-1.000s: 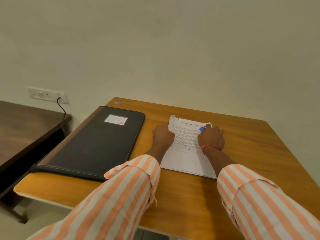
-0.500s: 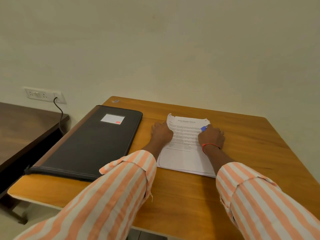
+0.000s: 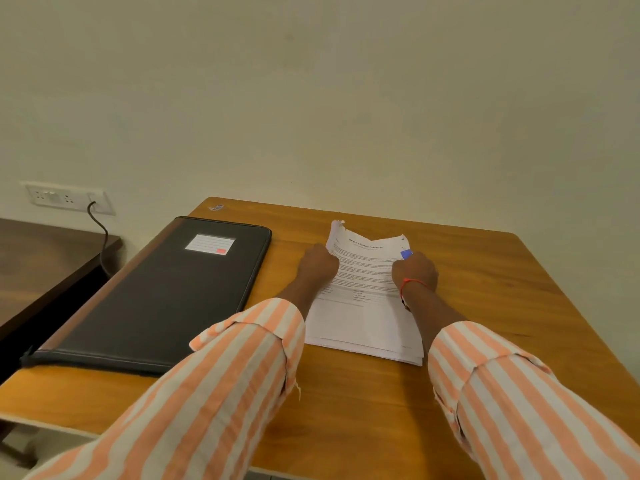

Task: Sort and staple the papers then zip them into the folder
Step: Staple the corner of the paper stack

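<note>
A stack of printed white papers [image 3: 367, 306] lies on the wooden table [image 3: 502, 306], its far top edge curled and uneven. My left hand [image 3: 318, 266] grips the stack's left edge near the top, fingers curled. My right hand [image 3: 415, 271] is closed around a small blue stapler [image 3: 406, 253] at the stack's top right corner; only the stapler's tip shows past my fingers. A black zip folder [image 3: 166, 296] with a white label lies shut to the left of the papers.
A small scrap or sticker [image 3: 216, 207] sits at the table's far left corner. A darker side table [image 3: 41, 258] stands to the left, below a wall socket [image 3: 65, 197] with a black cable. The wall is close behind the table.
The papers' top edge has lifted and curled a little under both hands. The view has shifted slightly. My hands stay at the same spots on the stack.
</note>
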